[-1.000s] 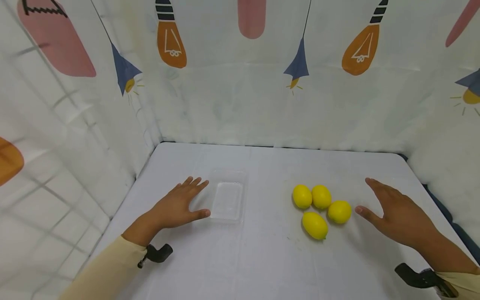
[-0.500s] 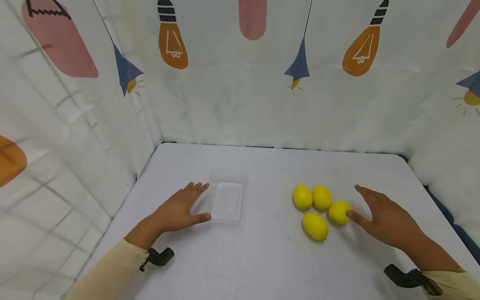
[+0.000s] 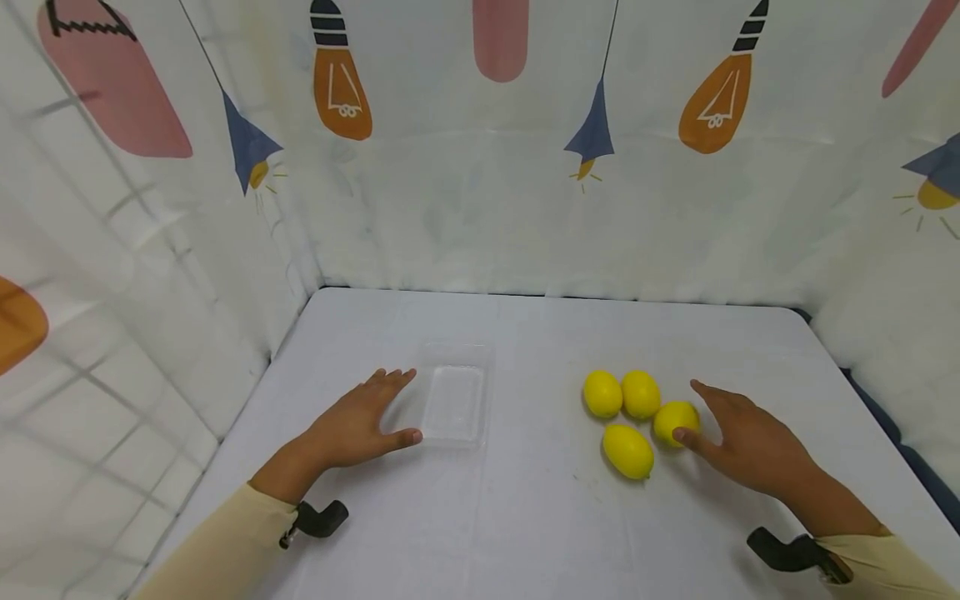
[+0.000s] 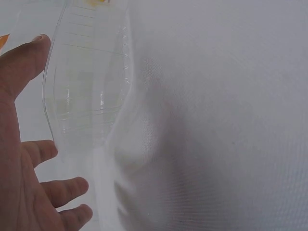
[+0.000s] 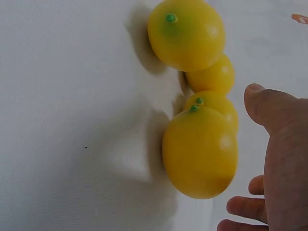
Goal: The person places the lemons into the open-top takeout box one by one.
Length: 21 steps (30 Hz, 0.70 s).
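Observation:
A clear plastic tray [image 3: 454, 405] lies left of the table's middle. My left hand [image 3: 352, 429] is at its left side, thumb and fingers spread, fingertips right at the rim of the tray [image 4: 89, 86] in the left wrist view. Several yellow lemons sit grouped to the right. My right hand [image 3: 757, 446] reaches over the rightmost lemon [image 3: 675, 422] with thumb and fingers apart, its thumb overlapping that lemon in the head view. In the right wrist view the nearest lemon [image 5: 200, 154] is beside the spread fingers, ungripped. Another lemon [image 3: 627, 451] lies nearest the front.
Two more lemons, a left one [image 3: 602, 393] and a right one [image 3: 641, 394], sit side by side behind. A white cloth covers the table [image 3: 540, 533]. A printed curtain [image 3: 480, 208] hangs behind and along both sides.
My right hand has moved left, from beside the lemons to over the rightmost one. The left hand has shifted slightly lower beside the tray. The lemons and tray stay put.

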Each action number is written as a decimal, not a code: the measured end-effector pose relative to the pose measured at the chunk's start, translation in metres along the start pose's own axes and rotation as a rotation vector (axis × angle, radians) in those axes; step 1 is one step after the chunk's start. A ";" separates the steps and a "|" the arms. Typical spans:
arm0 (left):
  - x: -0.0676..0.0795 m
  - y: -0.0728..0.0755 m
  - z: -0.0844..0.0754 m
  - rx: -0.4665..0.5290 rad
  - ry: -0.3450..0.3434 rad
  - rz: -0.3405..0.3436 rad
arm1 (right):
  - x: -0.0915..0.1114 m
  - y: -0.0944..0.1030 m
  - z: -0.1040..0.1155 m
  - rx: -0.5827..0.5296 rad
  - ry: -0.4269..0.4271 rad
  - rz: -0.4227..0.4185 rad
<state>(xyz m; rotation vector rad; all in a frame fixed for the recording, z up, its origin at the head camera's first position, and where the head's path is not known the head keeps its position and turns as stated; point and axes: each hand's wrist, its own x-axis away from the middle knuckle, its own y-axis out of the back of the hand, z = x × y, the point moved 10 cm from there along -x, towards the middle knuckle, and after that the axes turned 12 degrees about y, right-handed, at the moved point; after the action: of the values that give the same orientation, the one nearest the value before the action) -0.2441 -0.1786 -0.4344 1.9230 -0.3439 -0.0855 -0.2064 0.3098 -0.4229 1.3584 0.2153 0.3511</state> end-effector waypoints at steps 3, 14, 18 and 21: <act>0.000 -0.001 0.001 0.000 -0.001 -0.004 | -0.001 -0.003 0.001 -0.003 -0.007 0.003; 0.001 0.001 0.001 0.018 0.002 -0.003 | -0.004 -0.016 0.001 -0.006 0.004 -0.006; 0.001 0.001 0.000 0.021 -0.005 -0.006 | -0.005 -0.016 0.001 0.000 0.008 -0.010; 0.001 0.000 0.000 0.020 0.001 -0.003 | -0.005 -0.016 0.001 -0.004 0.007 -0.014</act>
<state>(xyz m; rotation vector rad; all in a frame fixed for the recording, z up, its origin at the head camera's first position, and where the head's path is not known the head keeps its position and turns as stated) -0.2432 -0.1795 -0.4341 1.9438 -0.3421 -0.0836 -0.2084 0.3046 -0.4383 1.3515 0.2302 0.3444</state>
